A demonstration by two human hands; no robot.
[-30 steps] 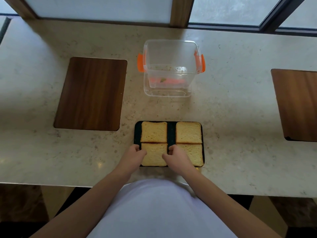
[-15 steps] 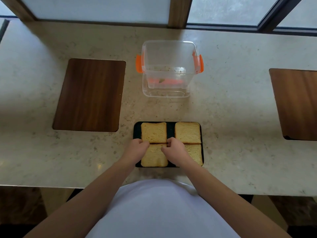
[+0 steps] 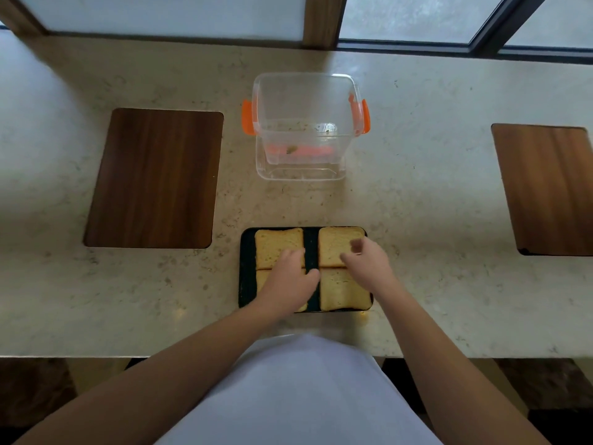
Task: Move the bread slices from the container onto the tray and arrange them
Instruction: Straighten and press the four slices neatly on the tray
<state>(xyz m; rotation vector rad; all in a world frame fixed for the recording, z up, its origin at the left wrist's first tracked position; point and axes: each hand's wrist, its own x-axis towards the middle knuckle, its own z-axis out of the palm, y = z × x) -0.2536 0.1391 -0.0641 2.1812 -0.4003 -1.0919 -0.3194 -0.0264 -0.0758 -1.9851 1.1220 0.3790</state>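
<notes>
Clear square plastic container with orange clips [image 3: 303, 123], beyond my fingertips: only crumbs inside. Four square toasted bread slices [image 3: 343, 292] lie two-by-two on the black rectangular tray [image 3: 247, 268] under my hands. Left hand [image 3: 290, 277] flat across the left pair, fingers spread, gripping nothing. Right hand [image 3: 367, 263] over the far-right slice, fingers loosely curled; grip blurred, can't tell.

Soft daylight coming through windows [image 3: 404, 14] at top, leaving counter [image 3: 417, 194] evenly lit, dimmer toward left. Faint shadows falling toward viewer. Right hand [image 3: 364, 261] blurring at fingertips. Wide-angle lens bending counter edges. Lower corners going dark.
</notes>
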